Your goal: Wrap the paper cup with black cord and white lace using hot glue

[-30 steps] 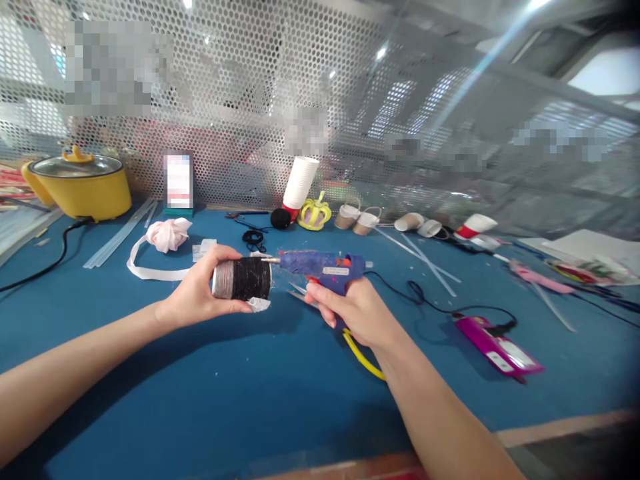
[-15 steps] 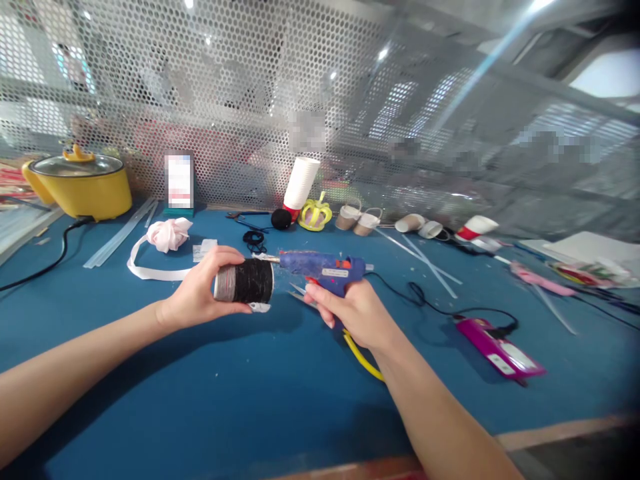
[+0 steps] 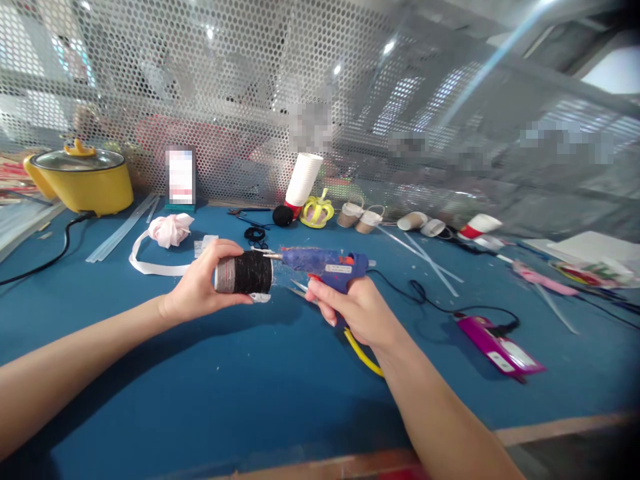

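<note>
My left hand (image 3: pixel 207 273) is closed around a paper cup wrapped in black and greyish yarn (image 3: pixel 245 273), which lies on its side in the air above the table. A white scrap clings to its lower edge. In my right hand (image 3: pixel 350 300) is a blue hot glue gun (image 3: pixel 325 263), its nozzle pointing left at the upper side of the yarn wrapping. Whether the tip touches cannot be told. Metal blades (image 3: pixel 300 288) and a yellow curved handle (image 3: pixel 364 353) show around my right hand, seemingly scissors, partly hidden by it.
A white ribbon roll (image 3: pixel 171 230), pliers (image 3: pixel 250 212) and black yarn (image 3: pixel 255 235) lie beyond my hands. Stacked cups (image 3: pixel 304 180) and a yellow crown-like piece (image 3: pixel 317 212) stand behind. The gun's cord runs to a purple power strip (image 3: pixel 500 350). At left stands a yellow pot (image 3: pixel 90 190).
The nozzle has shifted slightly left and over the top of the black wrapping. The cup has turned a little in my left hand. Both grips are the same.
</note>
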Available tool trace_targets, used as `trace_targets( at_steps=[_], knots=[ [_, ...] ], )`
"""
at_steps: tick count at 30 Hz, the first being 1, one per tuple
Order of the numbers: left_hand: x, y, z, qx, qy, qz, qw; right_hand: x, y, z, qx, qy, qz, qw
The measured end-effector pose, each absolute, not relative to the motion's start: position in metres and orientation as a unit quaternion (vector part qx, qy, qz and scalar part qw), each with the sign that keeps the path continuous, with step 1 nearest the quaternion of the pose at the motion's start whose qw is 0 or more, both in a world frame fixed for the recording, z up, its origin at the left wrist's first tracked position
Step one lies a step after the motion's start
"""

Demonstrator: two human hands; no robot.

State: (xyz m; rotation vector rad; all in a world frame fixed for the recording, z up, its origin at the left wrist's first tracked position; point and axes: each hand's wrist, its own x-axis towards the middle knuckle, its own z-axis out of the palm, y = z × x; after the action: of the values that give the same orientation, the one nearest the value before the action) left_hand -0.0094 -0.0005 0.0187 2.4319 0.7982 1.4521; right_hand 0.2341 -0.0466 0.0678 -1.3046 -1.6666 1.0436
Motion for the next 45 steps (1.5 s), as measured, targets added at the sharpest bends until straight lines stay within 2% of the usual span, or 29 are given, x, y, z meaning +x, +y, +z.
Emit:
trace_targets(
  at_steps=[9,17,22,31,35,45],
  knots=[
    [-0.0069,-0.0041,0.0201,0.779,0.328,0.505,0.176,0.2351,-0.0498,0.0701,-0.519,-0.666,0.396,0.361],
    [-0.0049,-0.0066,0.0247,0.729,0.393,0.481,0.287,0.2336,-0.053,0.0752,-0.524,-0.682,0.381,0.339],
    [-0.0039,-0.009,0.0286,0.7,0.396,0.473,0.359,0.234,-0.0525,0.0761,-0.523,-0.686,0.379,0.334],
    [-0.0032,-0.0083,0.0277,0.659,0.4,0.481,0.418,0.2354,-0.0538,0.0774,-0.524,-0.685,0.386,0.327],
    [-0.0039,-0.0079,0.0277,0.668,0.397,0.486,0.399,0.2351,-0.0538,0.0776,-0.524,-0.684,0.391,0.323],
    [-0.0067,-0.0085,0.0231,0.771,0.337,0.508,0.183,0.2368,-0.0511,0.0713,-0.514,-0.652,0.413,0.374]
  ],
)
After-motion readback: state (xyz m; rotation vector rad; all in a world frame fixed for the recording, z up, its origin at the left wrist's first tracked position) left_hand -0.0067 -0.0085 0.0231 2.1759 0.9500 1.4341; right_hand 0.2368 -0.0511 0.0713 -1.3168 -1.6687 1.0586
